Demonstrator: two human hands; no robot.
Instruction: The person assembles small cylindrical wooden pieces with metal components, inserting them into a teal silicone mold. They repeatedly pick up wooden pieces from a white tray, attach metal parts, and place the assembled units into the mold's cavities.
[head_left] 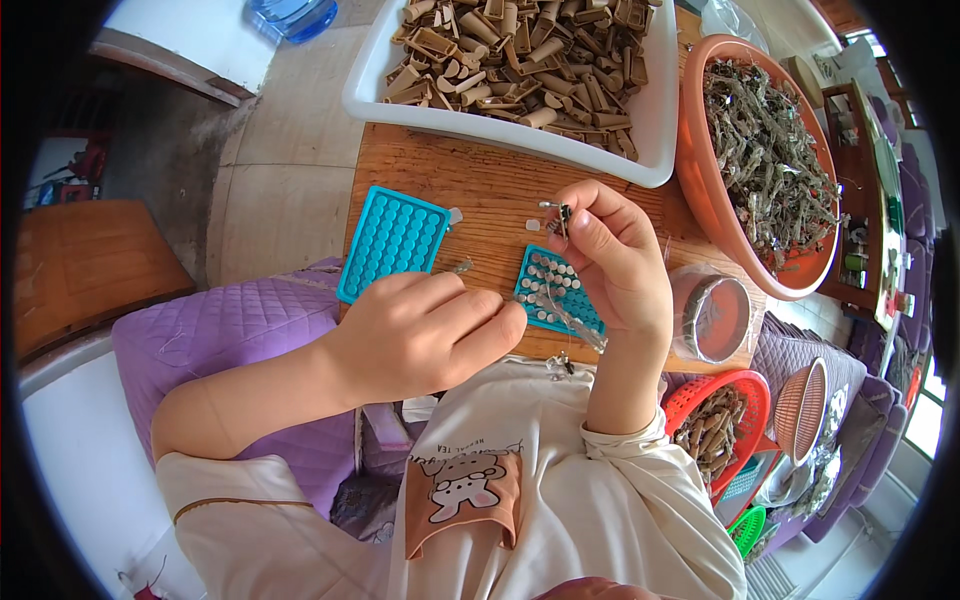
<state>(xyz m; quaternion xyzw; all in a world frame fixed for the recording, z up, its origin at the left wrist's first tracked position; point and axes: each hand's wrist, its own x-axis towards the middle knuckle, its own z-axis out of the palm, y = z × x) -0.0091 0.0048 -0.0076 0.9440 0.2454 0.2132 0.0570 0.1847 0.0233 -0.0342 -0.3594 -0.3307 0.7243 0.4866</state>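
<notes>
Fingertips of the right hand (612,262) pinch a small dark metal part (560,214) with thin wire legs, held up just above the wooden table (480,185), seemingly so the legs can be seen and lined up. The left hand (425,330) is curled narrow, thumb against forefinger, and appears to grip a fine glassy or wire-like piece (462,266) that juts from its top; what exactly it is cannot be made out.

Between and just under both hands lies a teal plastic tray (560,292), a small slab with rows of round sockets, many already filled with pale parts, and a few loose wires trailing off its near edge. Left of the left hand sits a second teal tray (392,242) of the same moulded kind, its sockets empty.

Beyond the fingers, a white rectangular tub (655,120) holds a heap of tan, tube-like pieces, smooth and blocky. Right of the right hand an orange basin (700,190) is piled with tangled grey-brown wiry bits. Just beside the right wrist rests a clear bag with a roll (712,318) inside. Lower right, a red basket (715,425) holds more tan pieces. A purple quilted cushion (240,330) lies under the left forearm
</notes>
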